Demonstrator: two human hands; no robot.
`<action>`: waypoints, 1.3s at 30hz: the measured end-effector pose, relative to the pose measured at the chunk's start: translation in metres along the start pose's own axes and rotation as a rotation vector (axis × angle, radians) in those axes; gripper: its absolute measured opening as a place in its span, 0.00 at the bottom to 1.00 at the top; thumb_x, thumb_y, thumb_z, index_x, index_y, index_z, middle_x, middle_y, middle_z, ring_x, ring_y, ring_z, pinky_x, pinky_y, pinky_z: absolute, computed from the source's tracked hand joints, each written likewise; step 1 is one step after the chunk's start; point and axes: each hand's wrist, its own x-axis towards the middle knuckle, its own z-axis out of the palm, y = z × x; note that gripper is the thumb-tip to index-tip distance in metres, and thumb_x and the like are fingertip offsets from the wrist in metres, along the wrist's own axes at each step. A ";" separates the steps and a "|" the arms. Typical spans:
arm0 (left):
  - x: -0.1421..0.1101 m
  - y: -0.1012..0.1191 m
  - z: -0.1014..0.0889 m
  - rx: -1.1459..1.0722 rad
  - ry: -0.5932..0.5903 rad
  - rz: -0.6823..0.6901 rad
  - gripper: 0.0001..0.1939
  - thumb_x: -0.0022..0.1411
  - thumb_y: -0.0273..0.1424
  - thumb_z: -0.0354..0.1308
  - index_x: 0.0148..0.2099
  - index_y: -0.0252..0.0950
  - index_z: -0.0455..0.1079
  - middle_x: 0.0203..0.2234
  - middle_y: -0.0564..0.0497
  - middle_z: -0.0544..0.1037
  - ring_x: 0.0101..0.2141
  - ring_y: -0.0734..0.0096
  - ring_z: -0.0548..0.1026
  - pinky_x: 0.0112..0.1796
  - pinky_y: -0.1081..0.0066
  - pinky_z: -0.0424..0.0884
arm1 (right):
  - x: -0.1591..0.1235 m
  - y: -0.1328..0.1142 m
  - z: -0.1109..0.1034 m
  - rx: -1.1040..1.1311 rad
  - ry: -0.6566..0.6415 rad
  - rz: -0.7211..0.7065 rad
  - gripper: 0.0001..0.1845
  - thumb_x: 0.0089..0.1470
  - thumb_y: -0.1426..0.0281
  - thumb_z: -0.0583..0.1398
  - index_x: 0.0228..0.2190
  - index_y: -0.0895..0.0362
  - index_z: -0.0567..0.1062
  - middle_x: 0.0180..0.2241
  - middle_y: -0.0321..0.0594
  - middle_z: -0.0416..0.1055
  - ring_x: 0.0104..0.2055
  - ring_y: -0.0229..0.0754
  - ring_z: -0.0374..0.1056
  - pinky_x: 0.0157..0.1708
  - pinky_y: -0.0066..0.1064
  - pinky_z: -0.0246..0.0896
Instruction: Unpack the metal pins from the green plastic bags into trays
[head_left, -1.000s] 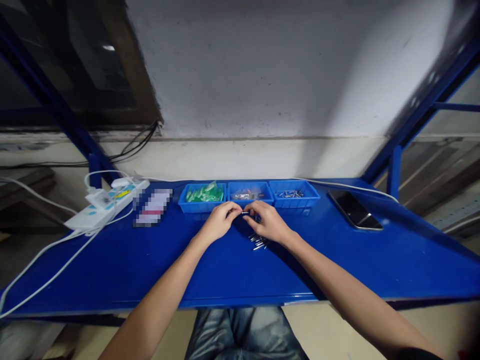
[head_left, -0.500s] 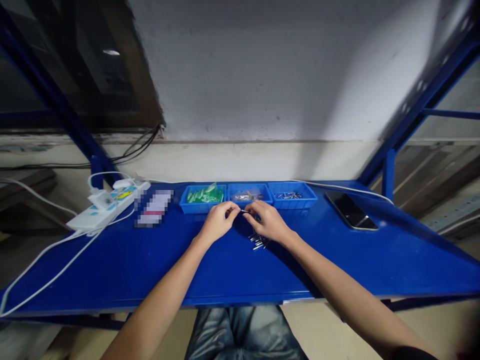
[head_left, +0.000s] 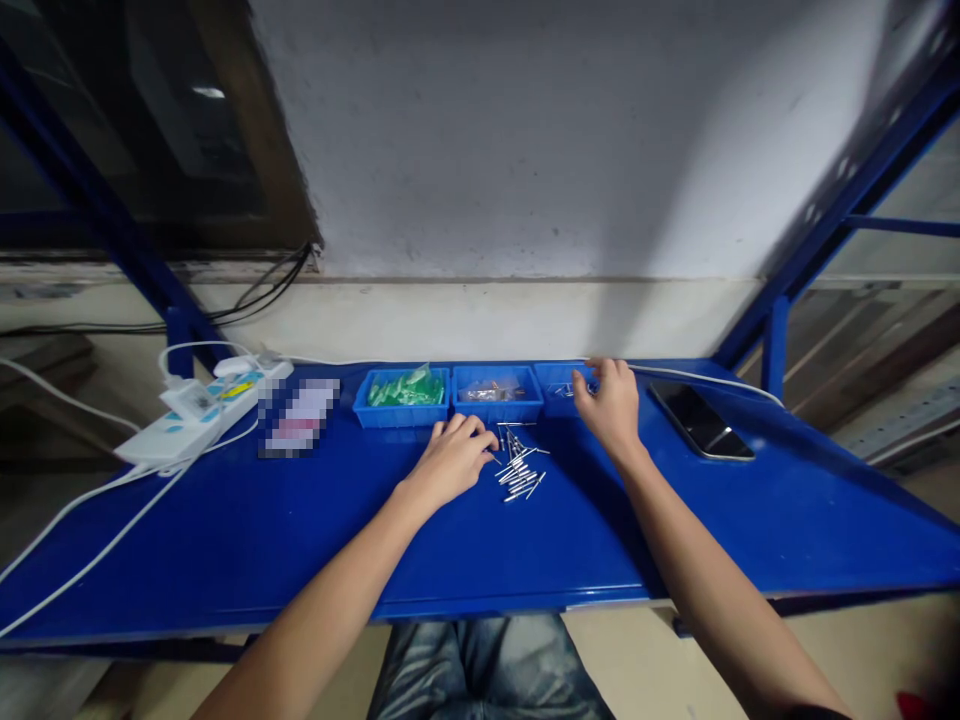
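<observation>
Slim silver pop rivets (head_left: pixel 517 472) lie in a loose pile on the blue table. My left hand (head_left: pixel 452 460) is low over the tabletop at the pile's left edge, its fingers curled. One thin rivet end shows at its thumb and index fingertip. Up and to the right, my right hand (head_left: pixel 611 400) hovers at the right blue bin (head_left: pixel 553 403), thumb and fingers apart, with nothing visible between them. That bin holds more silver rivets, partly hidden by the hand. The middle blue bin (head_left: pixel 496 410) contains small metal parts in clear plastic.
A left blue bin (head_left: pixel 401 415) carries green packets. Farther left are a pixelated flat item (head_left: pixel 300 418) and a white power strip (head_left: pixel 202 410) with trailing cables. A dark phone (head_left: pixel 701 420) lies on the right. The wall stands behind the table (head_left: pixel 480 560).
My hands were together over the pile, holding a small thin piece between them. They have parted: the right moved up and right to the right bin, the left came down beside the pile.
</observation>
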 end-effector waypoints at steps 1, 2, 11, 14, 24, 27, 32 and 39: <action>0.000 -0.001 0.000 0.011 -0.007 -0.019 0.06 0.63 0.30 0.51 0.40 0.41 0.69 0.38 0.50 0.70 0.42 0.62 0.65 0.42 0.62 0.59 | -0.002 -0.003 0.001 0.023 -0.019 -0.014 0.10 0.53 0.66 0.56 0.35 0.58 0.70 0.33 0.45 0.67 0.36 0.48 0.63 0.38 0.38 0.58; 0.001 -0.001 0.000 0.023 -0.012 -0.033 0.05 0.63 0.30 0.51 0.38 0.40 0.68 0.36 0.50 0.70 0.41 0.63 0.65 0.41 0.62 0.59 | -0.004 -0.009 0.002 0.061 -0.049 -0.040 0.09 0.54 0.66 0.55 0.35 0.57 0.70 0.32 0.44 0.67 0.36 0.47 0.63 0.38 0.38 0.58; -0.004 -0.028 -0.013 -0.049 -0.053 -0.145 0.10 0.61 0.34 0.53 0.46 0.43 0.65 0.41 0.50 0.72 0.45 0.60 0.66 0.43 0.61 0.61 | -0.040 -0.073 0.007 0.299 -0.534 -0.379 0.08 0.57 0.68 0.54 0.35 0.56 0.71 0.27 0.40 0.68 0.33 0.42 0.63 0.35 0.33 0.57; -0.005 -0.034 -0.015 -0.031 -0.083 -0.158 0.06 0.61 0.34 0.53 0.41 0.43 0.67 0.39 0.51 0.72 0.45 0.59 0.67 0.43 0.61 0.61 | -0.045 -0.074 0.011 0.273 -0.606 -0.420 0.08 0.57 0.68 0.55 0.36 0.56 0.71 0.29 0.40 0.69 0.33 0.42 0.63 0.37 0.33 0.57; 0.002 -0.021 -0.009 -0.193 0.075 -0.159 0.10 0.65 0.29 0.43 0.37 0.38 0.66 0.34 0.49 0.74 0.39 0.63 0.69 0.39 0.66 0.64 | -0.042 -0.073 0.009 0.236 -0.684 -0.521 0.04 0.55 0.70 0.57 0.35 0.56 0.70 0.32 0.40 0.69 0.35 0.41 0.63 0.35 0.30 0.56; 0.003 -0.021 -0.009 -0.214 0.092 -0.163 0.11 0.65 0.30 0.43 0.37 0.37 0.66 0.33 0.49 0.74 0.38 0.63 0.70 0.39 0.66 0.65 | -0.042 -0.073 0.010 0.176 -0.646 -0.537 0.04 0.58 0.72 0.54 0.33 0.56 0.69 0.30 0.40 0.68 0.34 0.41 0.64 0.34 0.30 0.55; 0.003 -0.019 -0.008 -0.287 0.152 -0.173 0.10 0.65 0.32 0.44 0.38 0.38 0.66 0.32 0.50 0.74 0.37 0.65 0.71 0.37 0.68 0.66 | -0.042 -0.071 0.013 0.104 -0.643 -0.518 0.06 0.60 0.72 0.51 0.33 0.57 0.67 0.31 0.42 0.69 0.33 0.42 0.65 0.33 0.31 0.56; 0.004 -0.012 -0.010 -0.318 0.248 -0.252 0.12 0.65 0.34 0.44 0.34 0.38 0.66 0.25 0.52 0.74 0.28 0.69 0.73 0.31 0.72 0.64 | -0.044 -0.077 0.009 0.159 -0.635 -0.492 0.06 0.61 0.69 0.50 0.34 0.57 0.66 0.31 0.42 0.69 0.32 0.41 0.65 0.32 0.30 0.56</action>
